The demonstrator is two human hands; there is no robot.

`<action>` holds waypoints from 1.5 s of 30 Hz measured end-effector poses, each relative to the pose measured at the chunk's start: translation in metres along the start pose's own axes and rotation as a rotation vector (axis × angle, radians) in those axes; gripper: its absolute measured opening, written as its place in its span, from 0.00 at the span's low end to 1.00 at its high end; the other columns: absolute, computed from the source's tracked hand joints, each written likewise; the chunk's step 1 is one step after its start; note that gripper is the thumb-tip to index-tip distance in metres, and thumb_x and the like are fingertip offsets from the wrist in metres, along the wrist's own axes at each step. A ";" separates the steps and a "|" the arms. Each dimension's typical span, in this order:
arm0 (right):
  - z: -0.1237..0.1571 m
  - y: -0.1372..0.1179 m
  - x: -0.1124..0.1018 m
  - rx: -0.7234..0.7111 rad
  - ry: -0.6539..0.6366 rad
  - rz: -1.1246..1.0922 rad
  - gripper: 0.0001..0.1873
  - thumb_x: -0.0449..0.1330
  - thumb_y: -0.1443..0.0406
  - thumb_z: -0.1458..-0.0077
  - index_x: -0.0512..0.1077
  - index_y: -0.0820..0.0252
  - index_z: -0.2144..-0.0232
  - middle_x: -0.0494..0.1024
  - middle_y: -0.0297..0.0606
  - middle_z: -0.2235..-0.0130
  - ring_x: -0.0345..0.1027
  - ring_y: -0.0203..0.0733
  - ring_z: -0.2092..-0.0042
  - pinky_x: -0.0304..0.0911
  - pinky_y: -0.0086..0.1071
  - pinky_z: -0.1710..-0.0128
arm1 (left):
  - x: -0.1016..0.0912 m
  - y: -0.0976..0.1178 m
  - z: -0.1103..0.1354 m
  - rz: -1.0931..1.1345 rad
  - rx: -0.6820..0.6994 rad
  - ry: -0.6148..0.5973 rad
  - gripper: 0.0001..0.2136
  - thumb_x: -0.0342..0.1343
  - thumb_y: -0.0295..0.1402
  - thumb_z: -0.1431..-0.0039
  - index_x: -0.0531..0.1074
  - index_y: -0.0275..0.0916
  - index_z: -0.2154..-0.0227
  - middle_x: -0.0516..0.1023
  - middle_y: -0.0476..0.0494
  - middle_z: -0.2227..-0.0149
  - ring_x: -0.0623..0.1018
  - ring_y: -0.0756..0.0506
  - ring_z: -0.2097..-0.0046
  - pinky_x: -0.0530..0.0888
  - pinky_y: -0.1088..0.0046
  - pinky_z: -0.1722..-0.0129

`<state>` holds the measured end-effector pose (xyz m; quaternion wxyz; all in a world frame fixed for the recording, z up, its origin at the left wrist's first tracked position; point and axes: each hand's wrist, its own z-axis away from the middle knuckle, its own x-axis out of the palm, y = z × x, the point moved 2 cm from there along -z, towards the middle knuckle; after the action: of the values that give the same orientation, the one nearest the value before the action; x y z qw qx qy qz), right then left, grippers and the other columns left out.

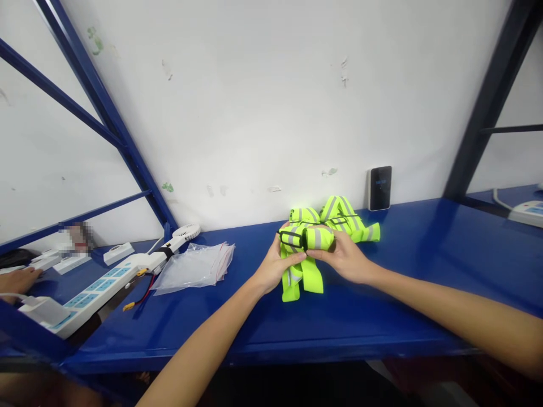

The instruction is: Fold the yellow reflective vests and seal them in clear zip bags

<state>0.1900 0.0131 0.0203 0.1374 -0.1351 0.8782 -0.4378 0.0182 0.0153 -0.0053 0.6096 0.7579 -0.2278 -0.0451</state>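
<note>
Between my two hands is a rolled neon-yellow reflective strap (pixel 319 238) with grey stripes and a black buckle. My left hand (pixel 278 263) grips its buckle end, thumb across the front. On the other end my right hand (pixel 343 258) is closed, with its thumb below the roll; its fingers behind are partly hidden. Loose strap ends dangle beneath the roll, near the blue shelf surface (pixel 360 305). Just behind lie more reflective straps (pixel 339 212) of the same kind, bundled against the wall.
Clear plastic bags (pixel 195 268) lie left, beside a white power strip (pixel 102 288), a small white fan (pixel 186 232) and a red-black cable with yellow connectors (pixel 146 291). A dark-screened device (pixel 379 188) stands by the wall. Another person's hand (pixel 19 280) is at far left.
</note>
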 end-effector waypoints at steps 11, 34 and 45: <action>-0.003 0.000 -0.005 0.079 0.167 -0.062 0.18 0.69 0.61 0.53 0.75 0.59 0.59 0.80 0.41 0.56 0.72 0.53 0.51 0.65 0.47 0.47 | 0.005 0.000 0.005 -0.194 -0.088 -0.066 0.26 0.63 0.25 0.54 0.65 0.39 0.50 0.75 0.45 0.56 0.75 0.45 0.55 0.71 0.70 0.55; 0.002 -0.002 -0.009 -0.337 -0.114 0.336 0.18 0.55 0.68 0.40 0.71 0.50 0.49 0.74 0.42 0.46 0.65 0.49 0.42 0.60 0.49 0.42 | 0.012 -0.002 0.004 0.271 -0.152 -0.066 0.27 0.61 0.20 0.61 0.70 0.37 0.53 0.80 0.43 0.60 0.79 0.41 0.57 0.71 0.64 0.54; 0.000 0.011 -0.016 -0.475 -0.097 0.562 0.28 0.54 0.76 0.46 0.69 0.48 0.46 0.72 0.40 0.44 0.63 0.51 0.41 0.59 0.53 0.43 | 0.012 -0.002 0.005 0.222 -0.207 -0.094 0.25 0.66 0.25 0.57 0.68 0.36 0.53 0.79 0.41 0.62 0.80 0.43 0.63 0.76 0.66 0.63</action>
<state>0.2033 0.0248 0.0131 0.2586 0.0628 0.9505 -0.1602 0.0280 0.0062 -0.0056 0.6743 0.6583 -0.3328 -0.0360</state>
